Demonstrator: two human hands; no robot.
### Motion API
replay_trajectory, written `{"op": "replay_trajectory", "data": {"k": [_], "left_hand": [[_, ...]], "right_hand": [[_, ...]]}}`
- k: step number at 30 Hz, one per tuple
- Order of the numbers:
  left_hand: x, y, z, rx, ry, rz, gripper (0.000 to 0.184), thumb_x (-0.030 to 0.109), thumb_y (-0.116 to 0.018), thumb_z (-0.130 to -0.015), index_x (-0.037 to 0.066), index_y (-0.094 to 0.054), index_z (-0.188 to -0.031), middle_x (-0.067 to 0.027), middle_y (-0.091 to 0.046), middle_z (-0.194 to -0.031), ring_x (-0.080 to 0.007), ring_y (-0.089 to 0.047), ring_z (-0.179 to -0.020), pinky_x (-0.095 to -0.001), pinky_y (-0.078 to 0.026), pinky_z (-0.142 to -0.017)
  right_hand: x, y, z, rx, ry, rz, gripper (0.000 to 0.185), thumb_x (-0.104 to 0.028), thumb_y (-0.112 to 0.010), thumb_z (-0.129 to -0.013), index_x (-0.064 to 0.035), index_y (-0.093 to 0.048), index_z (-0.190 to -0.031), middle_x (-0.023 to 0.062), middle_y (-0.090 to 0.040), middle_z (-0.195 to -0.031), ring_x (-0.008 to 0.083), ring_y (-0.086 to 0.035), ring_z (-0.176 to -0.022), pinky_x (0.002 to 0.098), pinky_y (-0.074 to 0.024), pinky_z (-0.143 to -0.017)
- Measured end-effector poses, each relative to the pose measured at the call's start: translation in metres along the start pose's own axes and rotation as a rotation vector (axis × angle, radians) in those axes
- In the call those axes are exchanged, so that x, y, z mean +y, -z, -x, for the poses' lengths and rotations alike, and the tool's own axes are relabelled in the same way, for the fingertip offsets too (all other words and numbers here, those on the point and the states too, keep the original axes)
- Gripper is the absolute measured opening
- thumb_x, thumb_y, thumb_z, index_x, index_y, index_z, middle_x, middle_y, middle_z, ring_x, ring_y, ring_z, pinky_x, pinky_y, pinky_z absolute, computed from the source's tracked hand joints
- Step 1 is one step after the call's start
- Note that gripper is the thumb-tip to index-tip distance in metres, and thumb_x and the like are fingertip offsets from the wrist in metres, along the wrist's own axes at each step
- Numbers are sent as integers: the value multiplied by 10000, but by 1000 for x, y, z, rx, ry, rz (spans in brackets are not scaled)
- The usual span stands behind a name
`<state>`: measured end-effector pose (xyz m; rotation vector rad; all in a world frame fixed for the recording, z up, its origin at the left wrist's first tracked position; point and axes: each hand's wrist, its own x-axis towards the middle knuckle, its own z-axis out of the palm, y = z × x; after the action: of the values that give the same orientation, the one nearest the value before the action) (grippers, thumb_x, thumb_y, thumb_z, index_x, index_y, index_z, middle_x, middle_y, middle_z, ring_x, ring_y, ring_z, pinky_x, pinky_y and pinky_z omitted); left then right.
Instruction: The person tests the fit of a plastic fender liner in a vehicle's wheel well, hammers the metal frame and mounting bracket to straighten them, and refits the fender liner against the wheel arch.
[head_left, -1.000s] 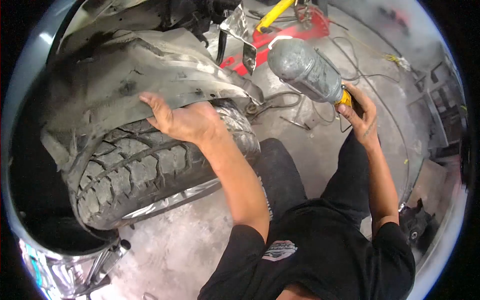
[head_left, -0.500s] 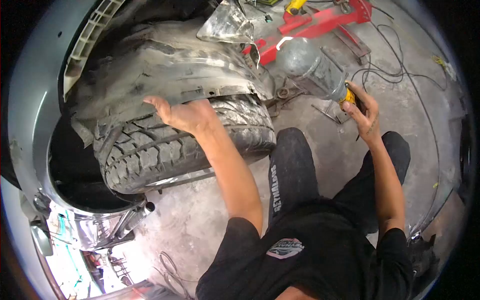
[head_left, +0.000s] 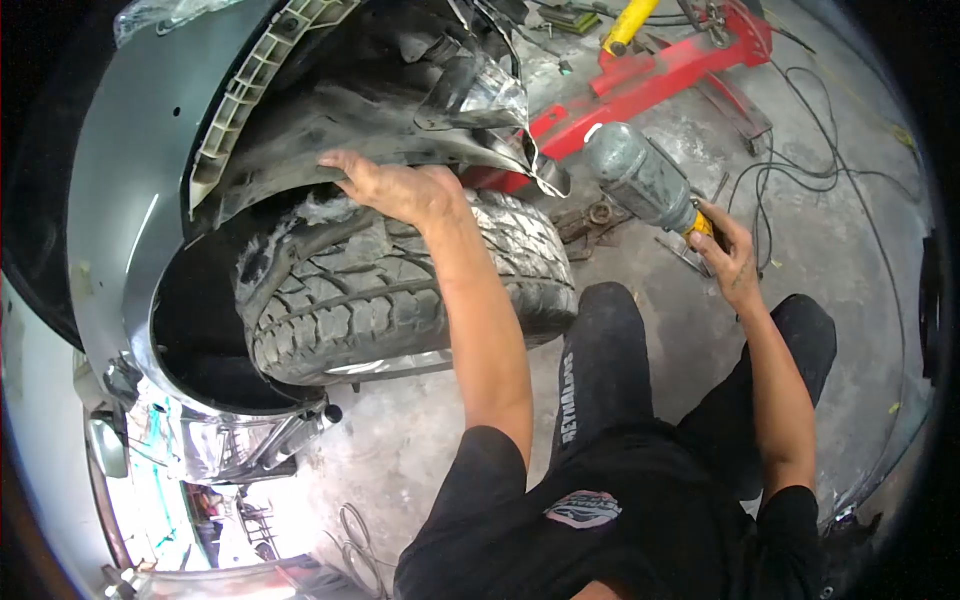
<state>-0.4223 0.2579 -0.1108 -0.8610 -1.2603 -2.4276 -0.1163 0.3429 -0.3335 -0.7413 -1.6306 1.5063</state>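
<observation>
My left hand [head_left: 400,192] grips the lower edge of the dusty fender liner [head_left: 290,150] above the tire, with its thumb in sight and its other fingers hidden beneath the edge. Under that arm lies the worn, chunky-treaded tire [head_left: 370,290], a gap now showing between tread and liner. Over to the right, my right hand [head_left: 733,255] is closed around the yellow handle of a caged work lamp [head_left: 640,178]. The lamp's grey head points up and left, toward the wheel arch. Whether it is lit, I cannot tell.
A red steel frame [head_left: 650,85] with a yellow cylinder [head_left: 630,25] stands on the concrete behind the lamp. Black cable [head_left: 835,140] loops over the floor at right. The grey fender [head_left: 140,180] curves along the left, with a ribbed plastic strip [head_left: 240,110] inside it.
The fender liner has been raised by my left hand, baring more of the tire's top. My right hand still holds the work lamp, slightly lower and farther right in view. The view has shifted somewhat.
</observation>
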Motion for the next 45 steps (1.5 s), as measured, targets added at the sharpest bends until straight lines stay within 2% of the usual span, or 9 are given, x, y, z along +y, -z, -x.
{"op": "replay_trajectory", "data": {"k": [6, 7, 11, 14, 20, 27, 34, 40, 45], "left_hand": [[0, -8, 3, -24, -8, 16, 1119, 642, -555, -962, -138, -31, -1569, -267, -54, -1680, -335, -142, -1560, -460, -117, -1271], [6, -17, 9, 73, 48, 47, 976, 501, -613, -961, -90, -142, -1579, -234, -215, -1645, -328, -269, -1506, -451, -192, -1246], [-28, 17, -15, -216, 129, 354, 686, 201, -622, -886, 33, -375, -1503, -125, -504, -1409, -265, -469, -1273, -445, -343, -1129], [4, -1, -2, -258, 50, 189, 747, 288, -624, -949, 24, -283, -1559, -153, -428, -1513, -285, -439, -1349, -442, -322, -1162], [22, 8, 11, -205, 340, -1, 948, 524, -542, -1028, 22, -8, -1629, -170, -182, -1677, -313, -282, -1499, -464, -234, -1224], [16, 16, -7, -94, 219, 6, 864, 552, -461, -1043, 29, -96, -1625, -166, -148, -1692, -318, -197, -1541, -464, -219, -1244], [20, 12, -12, -216, 171, 147, 723, 470, -469, -1061, 20, -238, -1577, -174, -259, -1642, -322, -339, -1473, -450, -288, -1231], [12, 7, -19, -130, 94, 39, 867, 521, -505, -1033, 16, -104, -1613, -200, -156, -1673, -333, -227, -1523, -474, -204, -1257], [9, 3, -18, -113, 129, 37, 1129, 752, -485, -946, 21, 42, -1626, -192, 20, -1703, -322, -76, -1570, -476, -96, -1272]], "right_hand": [[-2, -10, -3, -44, 60, 45, 638, -386, -731, -881, 69, -626, -1316, 159, -698, -1097, 226, -666, -964, 348, -516, -868], [-4, -10, -3, -55, 76, 20, 632, -377, -732, -883, 72, -624, -1315, 157, -697, -1092, 222, -666, -957, 345, -518, -860], [-1, -15, -3, -76, 91, -55, 622, -356, -736, -887, 81, -620, -1313, 152, -694, -1078, 209, -663, -942, 342, -523, -840], [-8, -16, -3, -75, 83, -86, 625, -354, -738, -886, 86, -617, -1314, 150, -690, -1083, 210, -664, -944, 343, -525, -844], [10, -11, -7, -20, 138, -38, 631, -344, -733, -893, 81, -603, -1340, 171, -680, -1145, 227, -658, -1015, 345, -512, -912], [-3, -3, -3, -27, 20, -86, 636, -354, -722, -906, 87, -596, -1347, 176, -684, -1182, 241, -651, -1063, 350, -481, -979], [12, 2, -6, -2, 47, -65, 667, -366, -727, -888, 93, -588, -1353, 170, -686, -1168, 229, -643, -1070, 353, -478, -982], [5, 5, -2, -23, -1, -75, 682, -382, -714, -881, 93, -588, -1354, 188, -683, -1175, 260, -635, -1106, 365, -468, -999], [6, 1, -4, 11, 47, -21, 701, -420, -701, -874, 86, -597, -1346, 199, -687, -1152, 266, -640, -1095, 377, -473, -978]]}}
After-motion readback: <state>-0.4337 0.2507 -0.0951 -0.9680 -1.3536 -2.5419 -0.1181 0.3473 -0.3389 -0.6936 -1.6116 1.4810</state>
